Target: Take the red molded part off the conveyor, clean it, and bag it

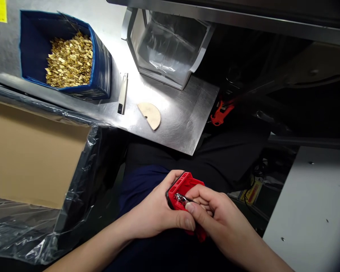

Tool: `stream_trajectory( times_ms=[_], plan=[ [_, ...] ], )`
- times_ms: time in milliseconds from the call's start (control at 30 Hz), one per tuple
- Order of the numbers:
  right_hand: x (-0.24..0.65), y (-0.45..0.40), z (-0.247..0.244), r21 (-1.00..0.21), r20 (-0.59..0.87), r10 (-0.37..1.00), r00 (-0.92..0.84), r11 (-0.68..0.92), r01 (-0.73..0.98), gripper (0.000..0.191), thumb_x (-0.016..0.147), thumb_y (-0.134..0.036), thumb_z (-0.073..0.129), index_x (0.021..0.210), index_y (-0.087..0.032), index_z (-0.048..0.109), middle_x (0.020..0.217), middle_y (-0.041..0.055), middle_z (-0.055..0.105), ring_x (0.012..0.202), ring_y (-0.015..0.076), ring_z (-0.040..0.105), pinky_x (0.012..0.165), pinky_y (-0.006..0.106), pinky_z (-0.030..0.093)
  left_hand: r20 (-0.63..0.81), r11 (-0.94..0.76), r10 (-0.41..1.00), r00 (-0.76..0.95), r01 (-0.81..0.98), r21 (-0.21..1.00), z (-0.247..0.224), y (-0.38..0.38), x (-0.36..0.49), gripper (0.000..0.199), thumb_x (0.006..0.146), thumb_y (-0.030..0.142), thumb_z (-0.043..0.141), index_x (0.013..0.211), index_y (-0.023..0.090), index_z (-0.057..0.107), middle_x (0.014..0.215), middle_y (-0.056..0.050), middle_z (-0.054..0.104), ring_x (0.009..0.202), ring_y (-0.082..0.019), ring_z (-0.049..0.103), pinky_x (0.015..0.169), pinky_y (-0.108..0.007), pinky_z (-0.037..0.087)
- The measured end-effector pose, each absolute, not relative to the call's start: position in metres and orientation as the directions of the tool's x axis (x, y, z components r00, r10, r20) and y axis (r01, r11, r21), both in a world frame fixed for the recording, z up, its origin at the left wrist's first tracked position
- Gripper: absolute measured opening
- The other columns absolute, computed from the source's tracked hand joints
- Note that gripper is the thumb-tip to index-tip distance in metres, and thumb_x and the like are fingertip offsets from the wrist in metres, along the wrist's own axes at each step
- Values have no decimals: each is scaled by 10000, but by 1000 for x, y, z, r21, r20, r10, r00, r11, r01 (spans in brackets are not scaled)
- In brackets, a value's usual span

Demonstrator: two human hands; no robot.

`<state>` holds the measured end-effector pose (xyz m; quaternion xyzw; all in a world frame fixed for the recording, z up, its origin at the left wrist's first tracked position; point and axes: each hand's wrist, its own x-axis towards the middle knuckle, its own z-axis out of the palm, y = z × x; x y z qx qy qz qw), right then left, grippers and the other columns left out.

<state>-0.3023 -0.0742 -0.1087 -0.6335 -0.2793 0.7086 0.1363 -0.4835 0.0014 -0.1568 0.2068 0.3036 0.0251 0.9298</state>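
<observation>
Currently, the left hand (161, 215) is gripping a red plastic part (187, 185) over the lap, its thumb lying along the near side and its other fingers wrapping behind. The right hand (212, 211) is pinching a small silvery metal piece (182, 198) between thumb and forefinger, and the far end of that piece is sitting within the red part's hollow; whether it is touching the inside, I cannot tell. Beyond the hands, a pale half-disc (151, 114) is lying on the metal bench (184, 124), near a slim white-handled tool (123, 94). A blue box (102, 71) is holding many gold-coloured pieces (70, 62), while a grey bin (175, 80) to its right is containing clear plastic (167, 49).
</observation>
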Motion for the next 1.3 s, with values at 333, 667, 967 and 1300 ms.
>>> stream_trajectory(
  times_ms=[333,667,967,1300],
  plan=[
    [-285,-62,-106,-598,-796,605,-21,-791,-125,255,1001,-458,626,1002,-210,684,706,-35,653,522,70,510,517,205,426,-563,904,156,812,113,412,-164,-1,-489,837,726,492,936,1360,254,444,1187,-62,657,1029,-216,645,884,-336,483],
    [-266,41,-249,-665,-21,926,376,-294,687,272,994,-406,615,1172,-226,716,1165,89,681,1099,253,621,1015,403,495,-550,819,303,778,83,568,-162,8,-489,906,866,648,746,1545,339,232,1226,-60,623,1076,-239,625,968,-366,470],
    [-265,20,-228,-769,-98,913,396,-322,552,328,1004,-449,595,1226,-215,653,1198,102,614,1037,230,623,931,366,513,-621,513,481,619,375,772,-153,6,-494,520,1045,610,440,1435,279,351,1310,-89,582,1202,-273,579,1083,-448,424],
    [-288,-99,-151,-917,-321,921,-219,-245,314,320,979,-537,634,1087,-249,722,1074,65,722,1001,231,640,929,376,473,-594,402,602,534,441,803,-165,16,-470,393,1030,569,517,1271,258,535,1231,-56,662,1165,-272,616,1040,-427,445]
  ],
)
